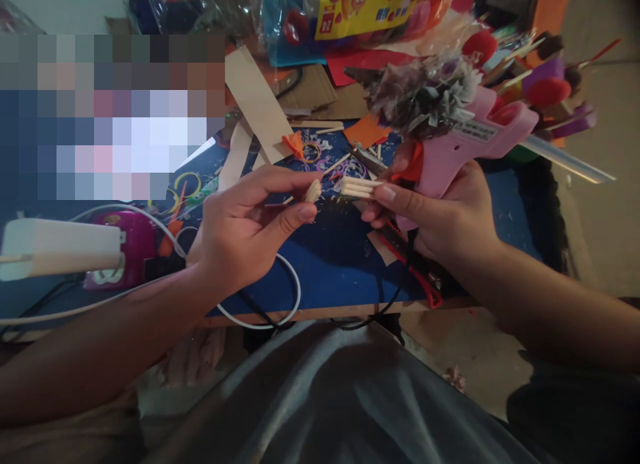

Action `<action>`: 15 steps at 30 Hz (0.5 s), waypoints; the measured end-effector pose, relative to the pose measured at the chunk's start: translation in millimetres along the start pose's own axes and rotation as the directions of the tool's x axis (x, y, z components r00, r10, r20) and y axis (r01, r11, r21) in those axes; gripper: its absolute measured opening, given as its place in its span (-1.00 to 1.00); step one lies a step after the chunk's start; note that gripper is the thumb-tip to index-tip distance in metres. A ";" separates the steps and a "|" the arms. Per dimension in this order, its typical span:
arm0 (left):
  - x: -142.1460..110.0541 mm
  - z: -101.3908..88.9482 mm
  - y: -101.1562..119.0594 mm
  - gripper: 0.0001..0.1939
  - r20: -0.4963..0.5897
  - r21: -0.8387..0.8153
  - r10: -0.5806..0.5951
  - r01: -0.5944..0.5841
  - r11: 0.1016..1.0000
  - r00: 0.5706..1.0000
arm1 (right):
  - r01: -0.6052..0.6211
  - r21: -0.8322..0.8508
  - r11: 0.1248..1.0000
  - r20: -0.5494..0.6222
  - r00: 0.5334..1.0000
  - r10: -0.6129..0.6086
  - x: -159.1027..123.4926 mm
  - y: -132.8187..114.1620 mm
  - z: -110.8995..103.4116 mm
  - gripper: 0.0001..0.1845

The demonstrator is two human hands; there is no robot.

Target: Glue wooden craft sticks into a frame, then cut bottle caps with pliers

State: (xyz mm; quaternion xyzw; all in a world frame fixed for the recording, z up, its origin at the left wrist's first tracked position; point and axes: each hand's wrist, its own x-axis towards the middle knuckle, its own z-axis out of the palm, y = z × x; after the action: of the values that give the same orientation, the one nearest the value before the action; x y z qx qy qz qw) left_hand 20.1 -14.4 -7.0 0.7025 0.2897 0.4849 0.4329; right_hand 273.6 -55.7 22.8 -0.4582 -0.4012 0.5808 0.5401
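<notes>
My left hand (245, 224) pinches a small bundle of short wooden sticks (313, 192) between thumb and fingertips, with the cut ends showing. A pink glue gun (445, 157) rests in my right hand (450, 207), its handle in the palm and a clear glue stick (565, 159) jutting from its back. The same hand's thumb and fingers hold a few short wooden sticks (357, 188) lying side by side. A small gap separates these from the left bundle. Grey, ragged matter (430, 94) covers the gun's front end.
Pliers with red handles (425, 284) lie on the blue tabletop (330, 251) below my right hand. White cable (300, 291) loops over the front edge. A magenta power socket (120, 244) with a white plug (60, 249) stands left. Scraps, cardboard strips (257, 97) and plastic bags fill the back.
</notes>
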 end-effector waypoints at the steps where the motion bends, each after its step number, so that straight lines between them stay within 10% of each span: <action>1: -0.3 0.2 0.1 -0.60 0.021 -0.012 -0.022 0.022 1.000 1.000 | -0.002 -0.002 1.000 0.007 1.000 0.002 -0.2 0.1 -0.2 -0.41; 15: 1.4 4.3 3.4 -0.67 0.111 -0.151 -0.076 0.092 0.984 0.991 | -0.024 -0.046 0.999 0.035 0.999 0.025 -8.1 3.3 -3.5 -0.49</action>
State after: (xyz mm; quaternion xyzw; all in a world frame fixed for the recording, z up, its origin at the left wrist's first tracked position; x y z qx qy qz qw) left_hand 24.6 -16.3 -4.1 0.6779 0.2572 0.4499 0.5213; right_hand 276.1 -64.2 19.5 -0.4649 -0.4183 0.5863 0.5150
